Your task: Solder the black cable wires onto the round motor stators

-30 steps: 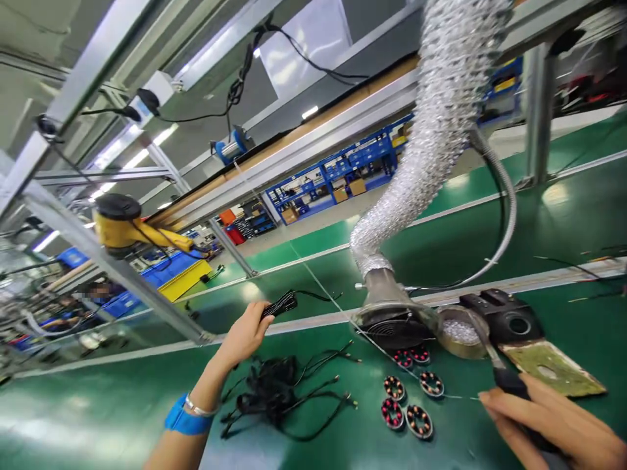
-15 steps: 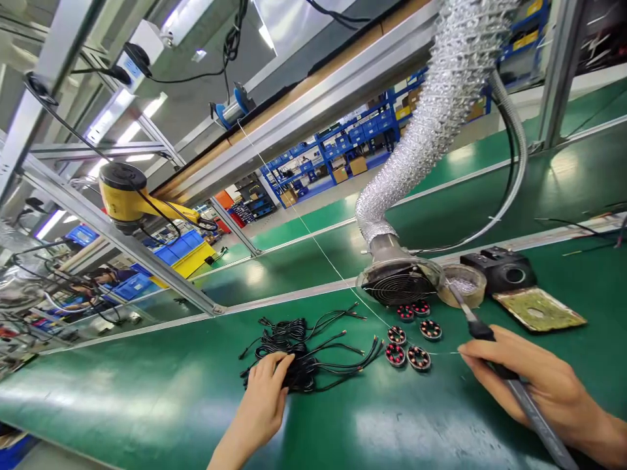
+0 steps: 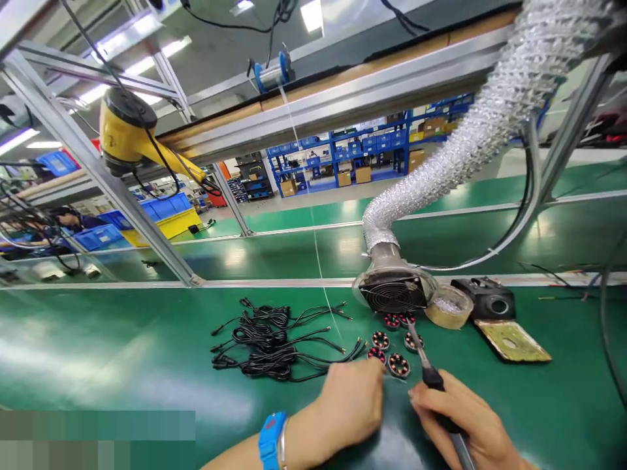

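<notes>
My right hand (image 3: 460, 421) is closed round the black handle of a soldering iron (image 3: 425, 365), whose tip points up over several small round copper-wound coil parts (image 3: 392, 343) on the green mat. My left hand (image 3: 350, 401), with a blue wristband, rests knuckles-up just below those parts, fingers curled toward the nearest one (image 3: 376, 354); what they pinch is hidden. A thin solder wire (image 3: 318, 261) hangs from a blue spool (image 3: 270, 72) overhead down toward the parts. A pile of black cables (image 3: 269, 343) lies to the left of my left hand.
A fume extractor fan (image 3: 394, 294) on a silver flexible duct (image 3: 470, 153) stands behind the parts. Beside it are a tape roll (image 3: 448, 307), a black iron stand (image 3: 484, 298) and a yellow sponge pad (image 3: 512, 341). A yellow tool (image 3: 127, 134) hangs at upper left.
My left hand left the black cable pile and moved right to the coil parts. My right hand brought the soldering iron left and closer to them. The view tilted down.
</notes>
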A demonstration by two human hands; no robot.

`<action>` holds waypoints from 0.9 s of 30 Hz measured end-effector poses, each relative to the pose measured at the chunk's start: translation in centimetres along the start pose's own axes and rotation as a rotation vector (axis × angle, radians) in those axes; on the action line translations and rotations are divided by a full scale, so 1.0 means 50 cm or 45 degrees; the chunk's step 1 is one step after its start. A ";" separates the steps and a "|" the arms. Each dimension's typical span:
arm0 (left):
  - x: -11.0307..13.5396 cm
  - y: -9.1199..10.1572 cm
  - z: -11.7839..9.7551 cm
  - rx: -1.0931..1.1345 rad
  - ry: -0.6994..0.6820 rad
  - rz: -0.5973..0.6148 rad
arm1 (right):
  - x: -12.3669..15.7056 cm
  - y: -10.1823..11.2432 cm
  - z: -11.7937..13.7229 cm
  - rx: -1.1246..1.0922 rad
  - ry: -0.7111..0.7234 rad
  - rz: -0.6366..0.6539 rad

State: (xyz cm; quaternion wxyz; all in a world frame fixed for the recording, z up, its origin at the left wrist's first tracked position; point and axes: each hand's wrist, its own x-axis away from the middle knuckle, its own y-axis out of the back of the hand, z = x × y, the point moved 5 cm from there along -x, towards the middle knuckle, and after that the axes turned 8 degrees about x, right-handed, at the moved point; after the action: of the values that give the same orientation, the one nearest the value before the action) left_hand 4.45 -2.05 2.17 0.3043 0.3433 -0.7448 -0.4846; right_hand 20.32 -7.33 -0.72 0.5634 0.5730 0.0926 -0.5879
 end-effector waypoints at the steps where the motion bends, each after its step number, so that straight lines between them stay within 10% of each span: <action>1: -0.011 0.012 0.027 -0.037 0.082 -0.075 | 0.001 -0.005 -0.010 0.032 -0.037 0.016; 6: -0.050 0.029 0.123 -0.030 0.235 -0.180 | 0.007 -0.023 -0.048 0.141 -0.158 0.106; 13: -0.073 0.019 0.112 0.086 0.189 -0.160 | 0.011 -0.022 -0.050 0.139 -0.135 0.182; 20: -0.019 0.142 0.177 0.434 0.135 -0.257 | 0.010 -0.021 -0.055 0.156 -0.129 0.163; 24: 0.024 0.167 0.183 1.013 -0.026 0.074 | 0.010 -0.020 -0.056 0.135 -0.155 0.172; 27: 0.033 0.144 0.149 0.827 -0.144 0.363 | 0.011 -0.020 -0.056 0.123 -0.171 0.172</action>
State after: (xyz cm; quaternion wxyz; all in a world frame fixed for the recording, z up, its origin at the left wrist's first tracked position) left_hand -3.92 2.58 6.52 0.2021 0.2874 -0.9160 -0.1934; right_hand 21.30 -5.16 -2.59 0.5784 0.5637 -0.0125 -0.5895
